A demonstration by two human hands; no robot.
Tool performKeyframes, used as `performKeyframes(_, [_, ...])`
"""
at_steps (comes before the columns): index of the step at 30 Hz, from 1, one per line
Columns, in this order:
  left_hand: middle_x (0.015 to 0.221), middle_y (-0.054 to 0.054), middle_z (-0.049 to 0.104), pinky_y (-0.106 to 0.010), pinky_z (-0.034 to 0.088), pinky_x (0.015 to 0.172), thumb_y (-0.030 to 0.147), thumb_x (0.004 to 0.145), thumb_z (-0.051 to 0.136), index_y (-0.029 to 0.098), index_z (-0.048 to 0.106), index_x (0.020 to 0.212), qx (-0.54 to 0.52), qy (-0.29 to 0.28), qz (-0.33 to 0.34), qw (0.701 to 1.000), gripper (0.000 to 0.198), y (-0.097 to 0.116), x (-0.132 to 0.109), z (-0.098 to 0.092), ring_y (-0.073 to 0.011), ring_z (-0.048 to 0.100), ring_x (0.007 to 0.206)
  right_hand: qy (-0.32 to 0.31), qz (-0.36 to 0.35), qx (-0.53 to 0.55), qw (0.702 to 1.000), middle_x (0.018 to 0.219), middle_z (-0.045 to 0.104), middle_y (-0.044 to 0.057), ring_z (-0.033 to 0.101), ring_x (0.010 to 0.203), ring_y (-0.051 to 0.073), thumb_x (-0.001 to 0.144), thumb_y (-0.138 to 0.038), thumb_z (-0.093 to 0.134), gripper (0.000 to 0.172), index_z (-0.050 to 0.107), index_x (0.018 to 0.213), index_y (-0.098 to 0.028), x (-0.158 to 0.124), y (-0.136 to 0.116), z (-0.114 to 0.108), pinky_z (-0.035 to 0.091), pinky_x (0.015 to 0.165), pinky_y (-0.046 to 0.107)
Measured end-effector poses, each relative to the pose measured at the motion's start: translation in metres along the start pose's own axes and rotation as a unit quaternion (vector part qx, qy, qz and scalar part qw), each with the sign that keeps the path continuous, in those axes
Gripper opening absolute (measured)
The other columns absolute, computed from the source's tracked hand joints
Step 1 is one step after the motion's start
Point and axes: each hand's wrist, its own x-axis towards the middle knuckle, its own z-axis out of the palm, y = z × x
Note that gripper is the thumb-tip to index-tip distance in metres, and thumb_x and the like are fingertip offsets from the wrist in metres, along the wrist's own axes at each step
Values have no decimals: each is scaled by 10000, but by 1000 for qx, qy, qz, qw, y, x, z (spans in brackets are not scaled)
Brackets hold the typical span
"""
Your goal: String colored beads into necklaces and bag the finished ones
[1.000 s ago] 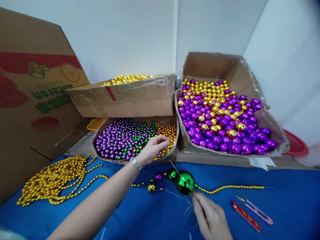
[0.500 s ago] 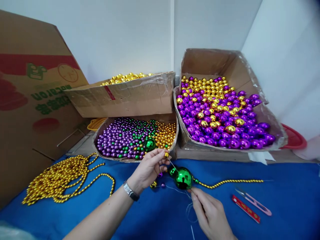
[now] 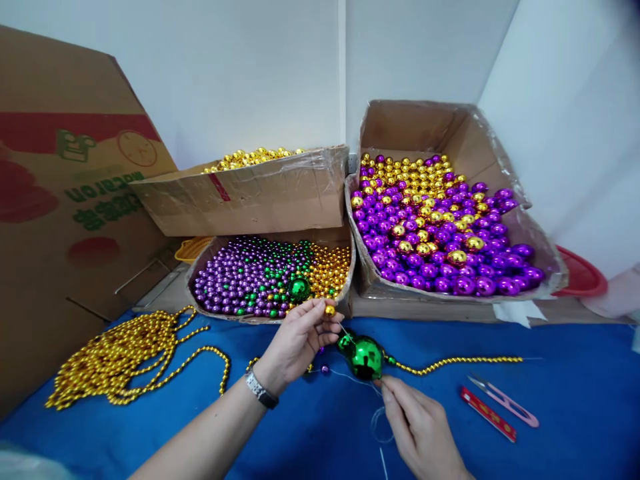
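My left hand pinches a small gold bead at the tip of a thin needle, just in front of the low box of small beads. A large green ball lies on the blue cloth with a smaller green bead beside it, strung to a gold bead strand that runs right. My right hand rests below the green ball, its fingers pinched on the white thread there.
A pile of gold bead strands lies at the left. Three cardboard boxes hold beads: gold ones, small mixed ones, and large purple and gold ones. Pink snips and a red strip lie at the right. A big carton stands at the left.
My left hand left the small-bead box with a gold bead and brought it to the needle tip by the green ball. My right hand stayed by the ball.
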Motion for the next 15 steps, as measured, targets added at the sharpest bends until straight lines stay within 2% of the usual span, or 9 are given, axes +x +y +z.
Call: performKeyframes(15, [870, -89, 640, -225, 512, 615, 259, 839, 607, 118, 628, 977, 0, -40, 5, 999, 198, -1, -1, -5, -132, 607, 730, 8, -8, -19, 1000, 758, 659, 58, 658, 663, 164, 939, -189, 374, 222, 584, 1009, -181, -1, 1, -3, 517, 632, 234])
